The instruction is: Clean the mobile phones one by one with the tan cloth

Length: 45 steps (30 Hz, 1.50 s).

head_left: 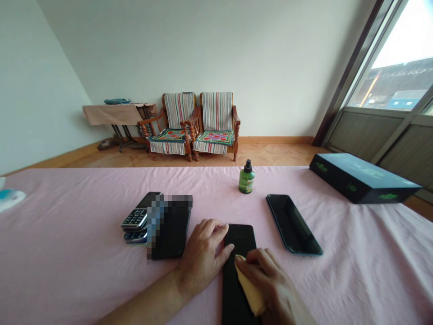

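Right hand [275, 280] has a yellow cloth [251, 291] pinched in its grip, on a black phone [230, 284], bottom center, long axis nearly vertical, far end pointing up-frame. Left hand [202, 253]'s loosely spread at the phone's left edge. Green bottle [246, 179] beyond.

Daylight from 1 side — washed-out window [395, 58]

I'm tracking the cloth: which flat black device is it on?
The middle device, nearest the viewer: the right hand holds the yellow cloth against it. The left device and right device have no cloth.
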Each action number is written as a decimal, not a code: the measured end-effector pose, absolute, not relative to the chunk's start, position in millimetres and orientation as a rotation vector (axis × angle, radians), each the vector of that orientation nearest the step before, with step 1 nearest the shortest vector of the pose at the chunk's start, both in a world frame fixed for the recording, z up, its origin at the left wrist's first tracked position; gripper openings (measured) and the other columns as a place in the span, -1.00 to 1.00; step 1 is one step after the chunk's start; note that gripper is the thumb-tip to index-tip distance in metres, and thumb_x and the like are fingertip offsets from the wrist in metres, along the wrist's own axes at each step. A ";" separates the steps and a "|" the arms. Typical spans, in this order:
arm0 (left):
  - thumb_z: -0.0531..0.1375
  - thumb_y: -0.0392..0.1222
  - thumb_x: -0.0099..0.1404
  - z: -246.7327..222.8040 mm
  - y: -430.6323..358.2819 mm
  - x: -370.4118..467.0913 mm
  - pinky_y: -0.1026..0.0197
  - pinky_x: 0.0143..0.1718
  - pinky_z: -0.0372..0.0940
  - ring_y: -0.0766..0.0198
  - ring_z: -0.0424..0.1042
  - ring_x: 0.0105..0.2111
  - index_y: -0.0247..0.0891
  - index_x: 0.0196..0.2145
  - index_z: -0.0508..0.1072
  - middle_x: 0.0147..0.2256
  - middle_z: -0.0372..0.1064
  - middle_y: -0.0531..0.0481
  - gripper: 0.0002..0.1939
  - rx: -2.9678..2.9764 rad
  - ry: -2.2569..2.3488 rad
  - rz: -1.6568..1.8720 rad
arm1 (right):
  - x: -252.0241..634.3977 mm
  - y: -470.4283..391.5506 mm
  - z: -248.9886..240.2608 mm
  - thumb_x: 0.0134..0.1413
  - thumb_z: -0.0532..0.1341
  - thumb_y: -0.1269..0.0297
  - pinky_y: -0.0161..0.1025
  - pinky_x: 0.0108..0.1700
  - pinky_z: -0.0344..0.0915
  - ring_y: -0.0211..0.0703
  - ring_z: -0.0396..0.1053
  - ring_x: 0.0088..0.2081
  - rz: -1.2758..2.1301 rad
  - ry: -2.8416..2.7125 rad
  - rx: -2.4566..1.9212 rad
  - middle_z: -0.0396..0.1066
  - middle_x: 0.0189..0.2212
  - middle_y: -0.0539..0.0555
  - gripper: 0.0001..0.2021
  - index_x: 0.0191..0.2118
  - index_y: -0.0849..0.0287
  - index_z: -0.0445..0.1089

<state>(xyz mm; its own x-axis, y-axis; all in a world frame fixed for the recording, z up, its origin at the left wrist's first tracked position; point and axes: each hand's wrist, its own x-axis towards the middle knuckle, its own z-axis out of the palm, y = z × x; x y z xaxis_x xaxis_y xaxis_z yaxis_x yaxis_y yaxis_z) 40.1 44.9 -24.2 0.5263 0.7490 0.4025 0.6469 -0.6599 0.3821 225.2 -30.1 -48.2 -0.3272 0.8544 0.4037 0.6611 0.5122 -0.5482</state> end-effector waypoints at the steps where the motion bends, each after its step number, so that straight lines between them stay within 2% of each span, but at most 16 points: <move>1: 0.23 -0.19 0.27 -24.1 45.1 40.1 -0.03 -0.06 0.31 0.06 0.33 -0.12 -0.26 0.01 0.42 -0.15 0.35 -0.12 -0.66 2.580 1.184 0.820 | 225.4 -30.3 -49.1 -0.06 0.14 0.57 -0.24 -0.27 0.40 -0.05 0.35 -0.24 0.379 -2.092 -1.236 0.36 -0.24 0.19 -0.54 0.02 0.15 0.41; 16: 0.28 -0.28 0.22 -20.8 40.8 40.4 0.07 -0.21 0.32 0.13 0.34 -0.25 -0.24 -0.29 0.54 -0.32 0.37 -0.05 -0.93 2.540 1.140 0.899 | 227.8 -29.8 -58.0 -0.05 0.14 0.53 -0.20 -0.23 0.39 -0.02 0.33 -0.20 0.448 -2.076 -1.227 0.36 -0.21 0.19 -0.51 0.05 0.09 0.38; 18: 0.27 -0.29 0.22 -21.4 40.0 40.8 0.06 -0.19 0.32 0.12 0.34 -0.24 -0.23 -0.26 0.52 -0.30 0.36 -0.05 -0.90 2.517 1.158 0.918 | 227.8 -30.1 -58.1 -0.07 0.16 0.53 -0.19 -0.23 0.39 -0.01 0.33 -0.20 0.445 -2.075 -1.224 0.36 -0.21 0.19 -0.50 0.05 0.08 0.38; 21: 0.23 -0.29 0.24 -22.8 40.3 41.4 0.01 -0.12 0.31 0.09 0.33 -0.17 -0.23 -0.05 0.43 -0.20 0.35 -0.08 -0.70 2.509 1.202 0.891 | 227.5 -30.6 -58.0 -0.04 0.15 0.53 -0.21 -0.25 0.39 -0.02 0.34 -0.20 0.430 -2.073 -1.236 0.36 -0.21 0.19 -0.52 0.05 0.09 0.39; 23: 0.19 -0.28 0.26 -22.9 41.0 41.7 -0.02 -0.08 0.30 0.07 0.32 -0.14 -0.24 0.03 0.38 -0.16 0.34 -0.10 -0.64 2.537 1.222 0.839 | 227.6 -30.7 -57.8 -0.04 0.15 0.53 -0.22 -0.25 0.39 -0.03 0.34 -0.21 0.422 -2.074 -1.246 0.36 -0.21 0.19 -0.52 0.05 0.10 0.39; 32: 0.20 -0.29 0.25 -22.5 43.4 41.9 0.01 -0.12 0.33 0.08 0.34 -0.16 -0.24 -0.09 0.48 -0.20 0.36 -0.10 -0.75 2.567 1.154 0.895 | 228.7 -30.4 -60.1 -0.03 0.17 0.51 -0.23 -0.25 0.39 -0.04 0.35 -0.21 0.405 -2.074 -1.245 0.37 -0.22 0.17 -0.54 0.04 0.06 0.39; 39: 0.15 -0.35 0.25 -24.7 43.6 42.5 -0.08 0.03 0.26 0.05 0.29 -0.03 -0.19 0.07 0.36 -0.04 0.30 -0.13 -0.58 2.584 1.168 0.802 | 230.0 -29.7 -56.3 -0.01 0.17 0.49 -0.20 -0.22 0.39 -0.01 0.33 -0.18 0.460 -2.093 -1.227 0.36 -0.19 0.19 -0.52 0.07 0.06 0.36; 45: 0.14 -0.38 0.25 -22.9 44.7 40.3 -0.04 0.05 0.23 0.07 0.26 0.02 -0.21 -0.02 0.44 -0.02 0.31 -0.14 -0.66 2.592 1.050 0.819 | 228.8 -30.3 -57.1 -0.02 0.13 0.54 -0.22 -0.24 0.38 -0.03 0.33 -0.20 0.445 -2.081 -1.247 0.34 -0.21 0.18 -0.53 0.04 0.08 0.39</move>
